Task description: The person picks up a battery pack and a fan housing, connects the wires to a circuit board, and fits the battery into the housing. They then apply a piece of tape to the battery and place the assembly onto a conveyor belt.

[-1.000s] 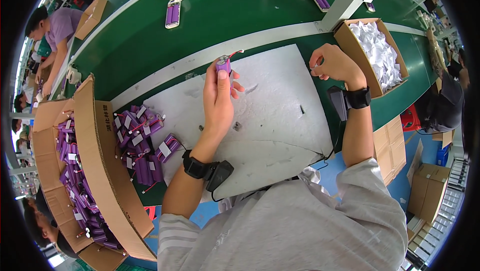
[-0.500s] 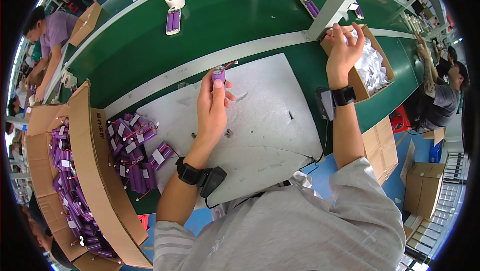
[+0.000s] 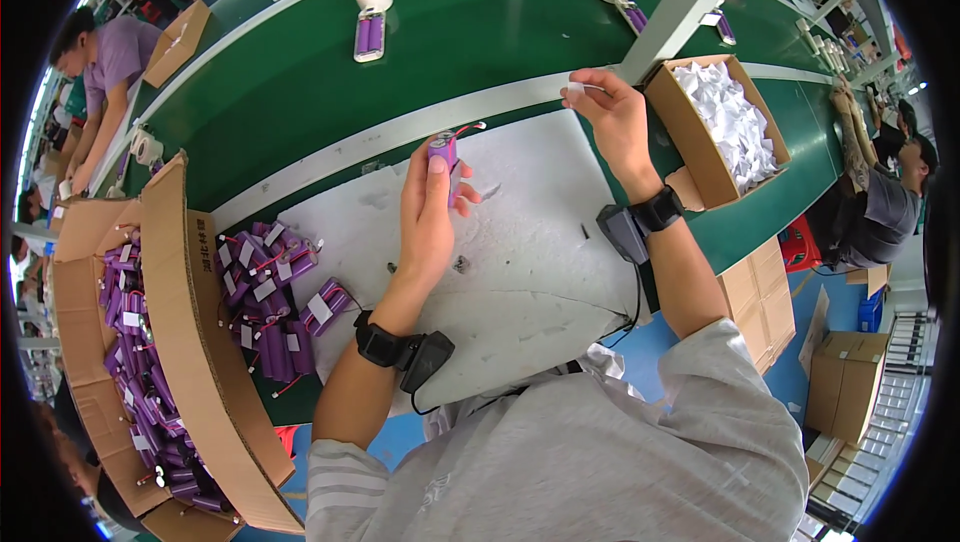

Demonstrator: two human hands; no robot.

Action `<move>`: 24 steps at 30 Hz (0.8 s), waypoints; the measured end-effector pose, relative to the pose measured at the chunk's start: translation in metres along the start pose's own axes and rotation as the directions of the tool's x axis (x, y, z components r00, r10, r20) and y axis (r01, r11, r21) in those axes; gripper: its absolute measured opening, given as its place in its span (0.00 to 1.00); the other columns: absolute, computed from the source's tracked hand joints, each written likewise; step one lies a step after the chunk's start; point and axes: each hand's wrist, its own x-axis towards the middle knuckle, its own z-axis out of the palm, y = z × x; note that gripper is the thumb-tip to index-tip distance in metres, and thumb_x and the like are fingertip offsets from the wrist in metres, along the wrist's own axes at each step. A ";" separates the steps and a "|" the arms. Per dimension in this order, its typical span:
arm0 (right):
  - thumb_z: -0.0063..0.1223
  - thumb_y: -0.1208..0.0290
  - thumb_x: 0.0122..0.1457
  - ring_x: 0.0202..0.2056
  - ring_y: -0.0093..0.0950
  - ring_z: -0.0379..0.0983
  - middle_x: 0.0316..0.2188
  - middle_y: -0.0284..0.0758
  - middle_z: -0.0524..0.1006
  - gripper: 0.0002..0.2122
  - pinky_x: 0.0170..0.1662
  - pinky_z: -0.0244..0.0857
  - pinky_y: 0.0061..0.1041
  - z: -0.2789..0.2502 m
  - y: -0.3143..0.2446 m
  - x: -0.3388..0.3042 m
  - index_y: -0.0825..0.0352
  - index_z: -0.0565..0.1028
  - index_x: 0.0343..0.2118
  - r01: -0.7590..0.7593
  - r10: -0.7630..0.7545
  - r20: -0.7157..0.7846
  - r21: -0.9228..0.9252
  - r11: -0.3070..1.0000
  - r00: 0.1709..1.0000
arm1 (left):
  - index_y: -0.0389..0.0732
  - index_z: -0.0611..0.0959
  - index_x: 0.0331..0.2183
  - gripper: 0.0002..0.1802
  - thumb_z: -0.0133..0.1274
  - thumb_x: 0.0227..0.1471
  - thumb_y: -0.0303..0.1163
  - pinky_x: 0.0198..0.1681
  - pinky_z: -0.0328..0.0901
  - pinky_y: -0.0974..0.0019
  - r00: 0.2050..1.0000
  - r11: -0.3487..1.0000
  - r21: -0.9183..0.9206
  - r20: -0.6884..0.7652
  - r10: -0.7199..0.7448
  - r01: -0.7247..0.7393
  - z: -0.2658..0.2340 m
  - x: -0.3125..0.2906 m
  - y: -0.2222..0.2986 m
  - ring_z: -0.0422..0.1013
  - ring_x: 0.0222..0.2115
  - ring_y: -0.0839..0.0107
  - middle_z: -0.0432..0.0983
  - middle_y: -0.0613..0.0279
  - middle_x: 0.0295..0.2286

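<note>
Battery packs (image 3: 272,347) at left edge of mat (image 3: 540,242), carton (image 3: 213,362) left of them, box (image 3: 677,130) of slips (image 3: 735,127) beyond far right corner

at left, a co-worker in a purple shirt (image 3: 125,50) leans beside an open cardboard box (image 3: 176,50); at right are a co-worker in dark grey (image 3: 893,217), a red plastic stool (image 3: 798,246) and a brown carton (image 3: 846,387).

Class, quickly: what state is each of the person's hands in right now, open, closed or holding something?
Left hand: closed around a purple battery pack.
Right hand: closed, pinching a small white slip.
</note>
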 end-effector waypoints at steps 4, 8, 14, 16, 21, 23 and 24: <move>0.52 0.85 0.56 0.33 0.26 0.75 0.34 0.35 0.75 0.09 0.42 0.71 0.24 0.032 -0.014 -0.024 0.74 0.71 0.40 -0.043 0.029 0.210 0.060 0.997 0.977 | 0.37 0.71 0.46 0.21 0.55 0.54 0.38 0.24 0.61 0.74 0.999 0.998 -0.058 -0.025 -0.026 0.025 0.000 0.000 0.002 0.67 0.21 0.78 0.72 0.64 0.29; 0.51 0.86 0.56 0.33 0.25 0.74 0.33 0.34 0.75 0.08 0.41 0.70 0.24 0.047 -0.015 -0.050 0.73 0.72 0.39 -0.108 0.038 0.393 0.157 0.982 0.919 | 0.35 0.74 0.39 0.19 0.62 0.47 0.31 0.22 0.61 0.74 0.998 0.998 -0.016 -0.026 -0.057 0.057 -0.005 0.004 -0.001 0.67 0.19 0.78 0.73 0.65 0.26; 0.52 0.85 0.57 0.33 0.24 0.74 0.33 0.34 0.76 0.08 0.38 0.69 0.23 0.056 0.003 -0.060 0.72 0.72 0.39 -0.200 0.098 0.557 0.125 0.972 0.825 | 0.35 0.76 0.36 0.14 0.62 0.47 0.27 0.26 0.64 0.71 0.998 0.996 0.078 0.037 -0.047 0.044 -0.001 0.001 0.001 0.70 0.24 0.75 0.74 0.63 0.25; 0.52 0.85 0.57 0.33 0.24 0.74 0.33 0.34 0.76 0.08 0.38 0.69 0.23 0.057 0.002 -0.061 0.72 0.72 0.39 -0.190 0.084 0.543 0.143 0.971 0.836 | 0.35 0.75 0.36 0.14 0.62 0.47 0.27 0.28 0.66 0.71 0.999 0.997 0.066 0.004 -0.046 0.046 -0.001 -0.001 0.000 0.71 0.24 0.74 0.75 0.61 0.27; 0.52 0.83 0.58 0.33 0.24 0.74 0.33 0.34 0.76 0.08 0.38 0.69 0.22 0.062 0.002 -0.065 0.71 0.71 0.40 -0.149 0.025 0.499 0.210 0.966 0.866 | 0.32 0.76 0.36 0.14 0.61 0.46 0.25 0.25 0.67 0.72 0.998 0.999 -0.001 -0.050 -0.037 0.037 0.001 0.001 -0.001 0.72 0.23 0.75 0.75 0.61 0.25; 0.52 0.82 0.58 0.33 0.23 0.74 0.33 0.34 0.76 0.08 0.38 0.69 0.22 0.061 0.004 -0.065 0.71 0.71 0.41 -0.142 0.013 0.495 0.224 0.964 0.869 | 0.32 0.75 0.36 0.14 0.60 0.46 0.25 0.25 0.67 0.72 0.998 0.999 0.002 -0.055 -0.038 0.038 0.002 0.001 0.002 0.72 0.23 0.75 0.75 0.61 0.25; 0.51 0.82 0.58 0.33 0.23 0.74 0.34 0.34 0.76 0.08 0.37 0.69 0.22 0.060 0.005 -0.064 0.72 0.72 0.41 -0.140 0.035 0.482 0.184 0.973 0.875 | 0.32 0.75 0.36 0.14 0.60 0.46 0.25 0.25 0.67 0.72 0.998 0.999 0.010 -0.054 -0.037 0.038 0.002 0.001 0.003 0.72 0.23 0.75 0.75 0.61 0.25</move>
